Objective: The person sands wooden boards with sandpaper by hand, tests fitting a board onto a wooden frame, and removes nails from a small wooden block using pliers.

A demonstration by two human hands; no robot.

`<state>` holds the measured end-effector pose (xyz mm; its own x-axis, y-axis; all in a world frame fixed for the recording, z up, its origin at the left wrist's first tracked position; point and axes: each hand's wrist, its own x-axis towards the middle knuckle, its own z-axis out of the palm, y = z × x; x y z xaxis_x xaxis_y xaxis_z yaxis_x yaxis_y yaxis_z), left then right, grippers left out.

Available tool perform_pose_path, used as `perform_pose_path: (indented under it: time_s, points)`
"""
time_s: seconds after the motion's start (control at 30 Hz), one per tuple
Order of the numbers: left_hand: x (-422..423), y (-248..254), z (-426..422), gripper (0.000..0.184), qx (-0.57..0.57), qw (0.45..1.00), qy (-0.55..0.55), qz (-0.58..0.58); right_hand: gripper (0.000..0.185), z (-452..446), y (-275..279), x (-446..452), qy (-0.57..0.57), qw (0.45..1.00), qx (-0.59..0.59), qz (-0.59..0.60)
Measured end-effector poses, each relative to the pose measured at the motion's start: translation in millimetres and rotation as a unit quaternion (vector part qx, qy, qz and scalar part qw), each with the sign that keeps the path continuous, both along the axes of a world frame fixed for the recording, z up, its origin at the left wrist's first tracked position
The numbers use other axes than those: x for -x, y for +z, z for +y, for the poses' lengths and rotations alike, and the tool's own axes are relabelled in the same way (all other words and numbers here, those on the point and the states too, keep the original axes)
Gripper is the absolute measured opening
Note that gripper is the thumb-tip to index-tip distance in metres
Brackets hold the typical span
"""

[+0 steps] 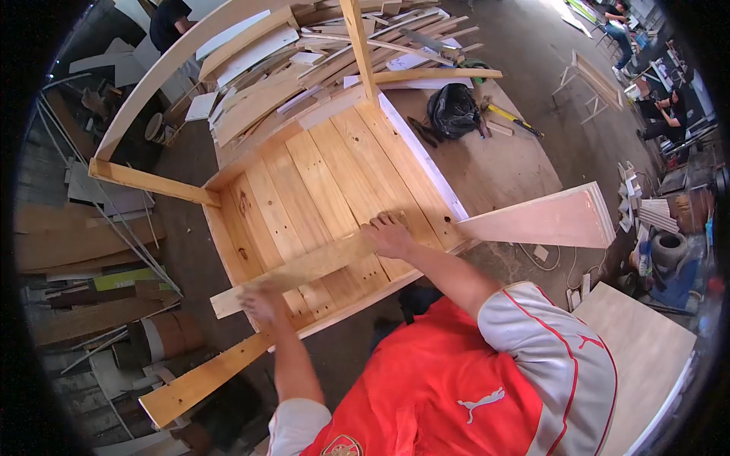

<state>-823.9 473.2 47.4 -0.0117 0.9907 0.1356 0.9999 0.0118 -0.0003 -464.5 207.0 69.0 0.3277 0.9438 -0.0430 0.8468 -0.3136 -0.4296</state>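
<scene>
A pale wooden board (319,262) lies slantwise across a wooden frame (449,201) floored with planks (304,171). Its right end is under my right hand (391,237), whose fingers curl over the far edge. Near the board's left end is my left hand (264,304), smeared by motion; its fingers reach the board, but their grip is unclear. Wooden legs stick out from the frame's corners, one a yellowish leg (201,380) at lower left, another a wide pale piece (544,216) at right.
Behind the frame is a heap of wood offcuts (258,99). A black plastic bag (454,110) and a yellow-handled tool (513,120) lie on a sheet (509,163) beyond it. More boards (99,235) stand at left. Other people (169,26) are in the background.
</scene>
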Motion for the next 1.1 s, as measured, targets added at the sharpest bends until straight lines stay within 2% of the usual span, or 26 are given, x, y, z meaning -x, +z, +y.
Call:
perform_pose_path:
  time_s: [0.07,0.1,0.17,0.23,0.33,0.43,0.53,0.63,0.77,0.83,0.93,1.07,1.1]
  points:
    - [-61.3,27.1,-66.9,0.086,0.037,0.996,-0.086,-0.002,0.056,-2.7,23.8,-2.4,0.014,1.0,0.003,0.017]
    - [-91.1,40.9,-98.2,0.087,0.051,0.991,-0.123,0.0,0.057,-4.3,29.3,-0.7,0.012,1.0,-0.008,0.027]
    - [-123.7,25.6,-136.8,0.083,0.069,0.975,-0.189,-0.09,0.058,-6.9,39.5,2.2,0.003,0.998,-0.035,0.047]
    - [-153.4,36.5,-169.9,0.067,0.055,0.941,-0.29,-0.164,0.059,-11.0,55.4,4.9,0.01,0.997,-0.04,0.062]
    - [-185.9,56.3,-209.5,0.045,0.137,0.852,-0.351,-0.364,0.06,-26.3,61.6,11.2,0.012,0.994,-0.075,0.074]
    - [-203.6,87.7,-248.8,0.037,0.199,0.817,-0.376,-0.389,0.056,-55.2,67.1,14.9,0.019,0.991,-0.117,0.059]
    - [-210.1,100.6,-283.9,0.038,0.233,0.783,-0.375,-0.439,0.054,-93.4,74.4,12.6,0.022,0.989,-0.134,0.062]
    - [-214.7,87.9,-321.0,0.039,0.136,0.788,-0.394,-0.453,0.054,-137.5,91.2,10.9,0.007,0.986,-0.147,0.077]
    - [-221.5,97.4,-380.7,0.038,0.26,0.768,-0.324,-0.487,0.054,-199.0,90.9,4.9,0.009,0.978,-0.189,0.084]
    - [-230.5,124.9,-408.8,0.039,0.304,0.752,-0.322,-0.488,0.052,-227.4,90.7,-3.3,0.016,0.982,-0.176,0.062]
    - [-250.9,120.5,-442.1,0.039,0.265,0.701,-0.367,-0.552,0.049,-262.7,110.5,-25.7,0.02,0.981,-0.173,0.085]
    - [-300.3,131.4,-470.0,0.041,0.32,0.698,-0.404,-0.498,0.047,-298.4,115.9,-66.5,-0.017,0.978,-0.189,0.087]
    - [-317.0,158.4,-476.8,0.042,0.39,0.676,-0.39,-0.488,0.047,-304.3,116.0,-81.1,-0.023,0.977,-0.19,0.091]
